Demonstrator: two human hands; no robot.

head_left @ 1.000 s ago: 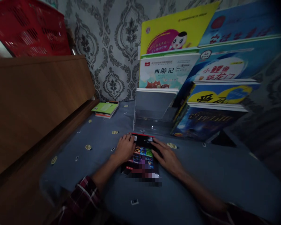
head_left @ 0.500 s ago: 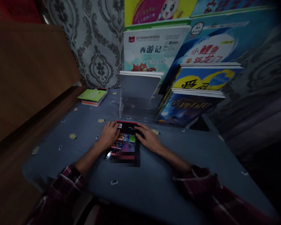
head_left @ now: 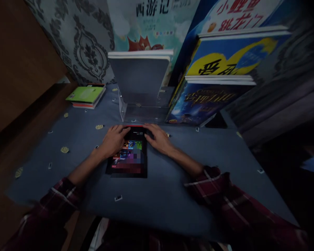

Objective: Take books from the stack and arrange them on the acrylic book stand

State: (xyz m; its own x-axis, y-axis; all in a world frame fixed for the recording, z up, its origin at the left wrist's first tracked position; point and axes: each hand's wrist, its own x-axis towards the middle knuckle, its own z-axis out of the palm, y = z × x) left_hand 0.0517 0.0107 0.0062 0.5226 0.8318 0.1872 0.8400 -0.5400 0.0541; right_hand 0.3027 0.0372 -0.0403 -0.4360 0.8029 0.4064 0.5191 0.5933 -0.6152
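A dark book (head_left: 136, 133) with small colourful pictures on its cover and a thin red strip at the far edge lies on the blue tablecloth. Part of its near half is pixelated. My left hand (head_left: 114, 141) grips its far left corner, the thumb resting on the cover and the fingers curled at the edge. At the far right corner, my right hand (head_left: 158, 139) grips too, fingers over the red edge and thumb by the right side. Just beyond the book stands a clear display stand (head_left: 146, 113) with a grey-backed book (head_left: 138, 75) in it.
Picture books lean in rising rows behind, among them a dark blue book (head_left: 206, 101) and a blue and yellow book (head_left: 235, 52). A small stack with a green book (head_left: 86, 94) lies back left. A wooden panel (head_left: 15, 62) borders the table's left.
The view has tilted down and come closer, so the shelf books sit higher in the picture. My right fingers now reach over the book's far edge.
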